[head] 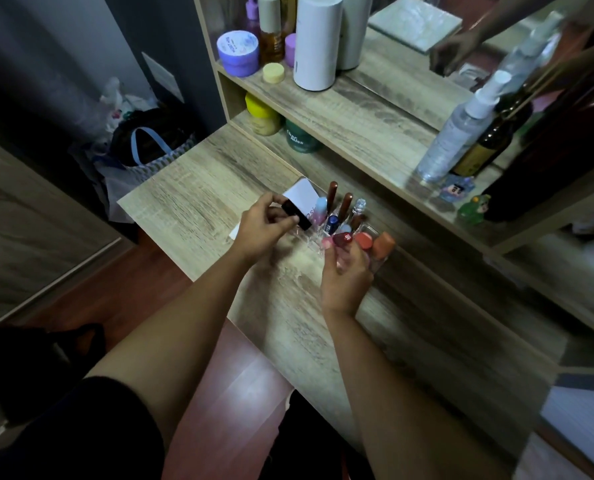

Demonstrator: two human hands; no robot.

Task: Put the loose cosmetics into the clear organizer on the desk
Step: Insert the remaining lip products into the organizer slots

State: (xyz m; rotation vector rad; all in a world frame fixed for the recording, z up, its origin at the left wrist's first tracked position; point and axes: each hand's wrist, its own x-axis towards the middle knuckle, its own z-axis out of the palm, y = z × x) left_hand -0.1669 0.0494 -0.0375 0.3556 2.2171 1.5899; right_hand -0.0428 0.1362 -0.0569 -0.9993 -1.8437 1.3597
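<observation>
Both bare hands work over the wooden desk, right at the clear organizer, which sits near the back of the desktop, just under the lower shelf. The left hand pinches a short black tube between thumb and fingertips, tilted, just at the organizer's left edge and in front of a white card with some pink writing I can't make out. The right hand is curled around a dark red tube with a small white mark on its end, too blurred to read, holding it at the organizer's front edge; a pink tube shows beside it at the fingertips, though whether the hand holds that too I cannot tell. Already upright in the compartments are two brown-capped sticks, a pale blue tube, a blue tube with white lettering too small to read, a small clear bottle, and orange-capped tubes at the right end. In the cubby behind, a green jar reads "Chaf Bliss" as far as I can tell, next to a yellow-lidded jar. On the shelf above, a lilac tub carries print on its lid that stays illegible, and a tall white cylinder stands beside it.
</observation>
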